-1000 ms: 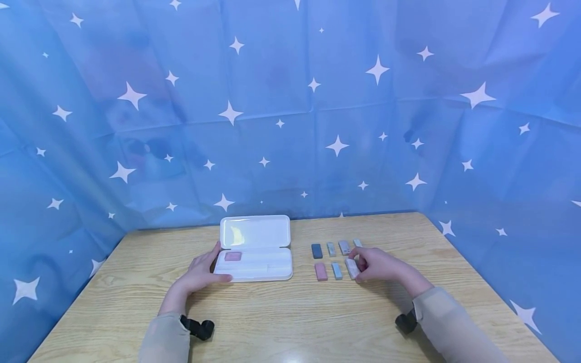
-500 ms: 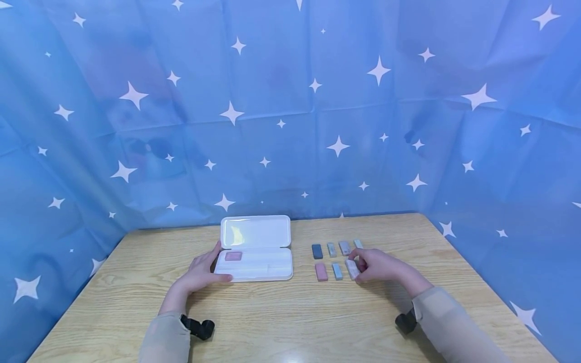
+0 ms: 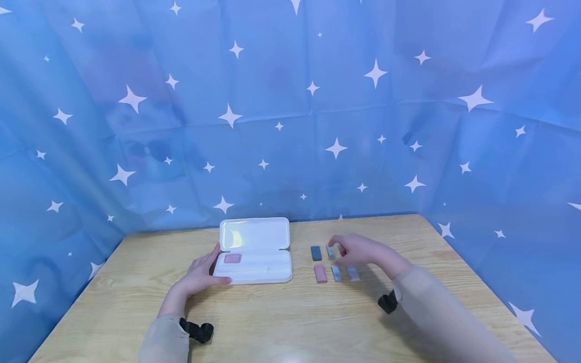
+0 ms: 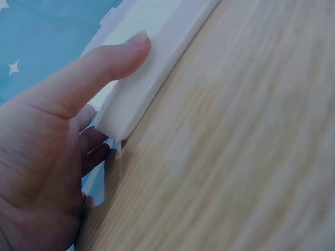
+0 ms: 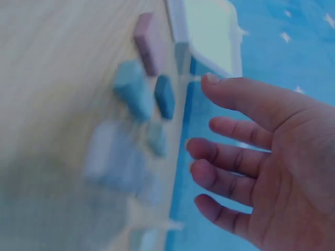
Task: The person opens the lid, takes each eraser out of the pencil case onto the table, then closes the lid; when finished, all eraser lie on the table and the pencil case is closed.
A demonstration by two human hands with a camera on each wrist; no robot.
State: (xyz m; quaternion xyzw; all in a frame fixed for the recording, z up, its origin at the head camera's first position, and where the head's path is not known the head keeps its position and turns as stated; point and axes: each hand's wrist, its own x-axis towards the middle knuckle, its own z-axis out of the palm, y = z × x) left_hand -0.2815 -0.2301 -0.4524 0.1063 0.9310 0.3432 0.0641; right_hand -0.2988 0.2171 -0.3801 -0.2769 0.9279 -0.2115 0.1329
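A white pencil case (image 3: pixel 277 275) lies with its lid raised, a pink block (image 3: pixel 232 258) in its back left part. My left hand (image 3: pixel 199 274) holds the case's left end, the thumb (image 4: pixel 125 57) over its front rim. My right hand (image 3: pixel 360 250) hovers over small eraser-like blocks right of the case, its fingers loosely bent and apart, holding nothing. Near it lie a dark blue block (image 3: pixel 315 253), a pale green one (image 3: pixel 330 251), a pink one (image 3: pixel 320 274), a light blue one (image 3: pixel 336 273) and a pale lilac one (image 3: pixel 352 273). The hand hides others in the head view.
The wooden table (image 3: pixel 272 322) reaches back to a blue curtain (image 3: pixel 281 101) with white stars. In the blurred right wrist view, a second lilac block (image 5: pixel 151 188) and a pale block (image 5: pixel 143 239) show farther along. Black wrist cameras (image 3: pixel 199 331) sit on both wrists.
My right hand has let go of the pale lilac block at the front, which stays on the table, and moved left and back over the blocks. The left hand has stayed on the case.
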